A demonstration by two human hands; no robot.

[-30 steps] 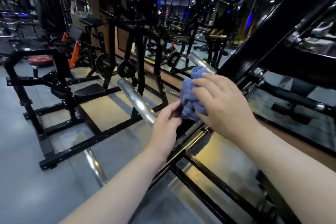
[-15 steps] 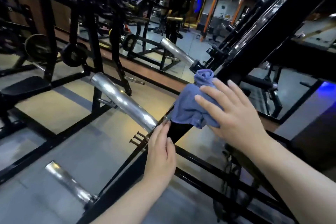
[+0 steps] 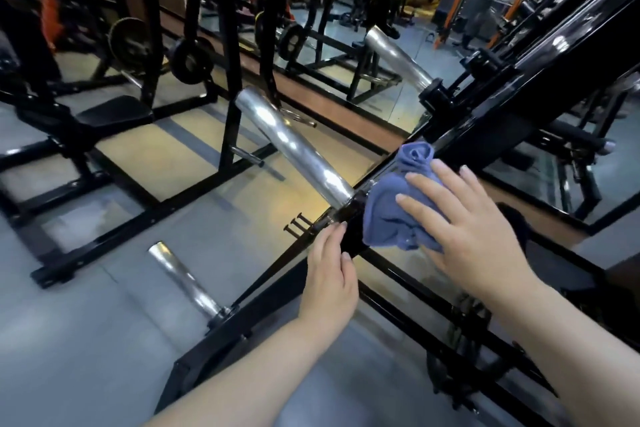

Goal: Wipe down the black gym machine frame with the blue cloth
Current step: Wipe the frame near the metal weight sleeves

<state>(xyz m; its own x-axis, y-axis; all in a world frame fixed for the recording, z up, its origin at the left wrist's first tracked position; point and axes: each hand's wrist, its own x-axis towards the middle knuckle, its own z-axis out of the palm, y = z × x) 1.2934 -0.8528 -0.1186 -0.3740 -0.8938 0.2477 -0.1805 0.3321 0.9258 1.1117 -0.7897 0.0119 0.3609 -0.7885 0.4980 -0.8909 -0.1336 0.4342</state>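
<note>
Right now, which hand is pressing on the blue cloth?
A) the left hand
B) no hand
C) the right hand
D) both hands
C: the right hand lies on the blue cloth with straight fingers, while the left hand rests on the black frame just below the cloth.

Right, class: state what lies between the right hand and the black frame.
The bunched blue cloth: the right hand presses it with straight fingers against the black frame, as the head view shows.
</note>
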